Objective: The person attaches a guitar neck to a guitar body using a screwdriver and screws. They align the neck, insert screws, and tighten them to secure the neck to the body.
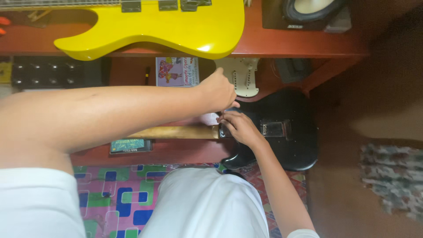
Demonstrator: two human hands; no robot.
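A black electric guitar body (286, 145) lies back-up on a lower red shelf, its wooden neck (176, 132) pointing left. My left hand (218, 91) reaches across from the left, fingers curled and pinched above the neck joint. A small bluish item (229, 109) shows at its fingertips; what it is cannot be told. My right hand (238, 128) comes up from the lower right and holds the black guitar at the neck joint with bent fingers. The two hands almost touch.
A yellow guitar body (176, 31) lies on the red table top (286, 44) above. A white pickguard (242, 77), a printed booklet (176, 71) and a speaker (308, 13) are nearby. A patterned mat (119, 198) and a rug (392, 176) cover the floor.
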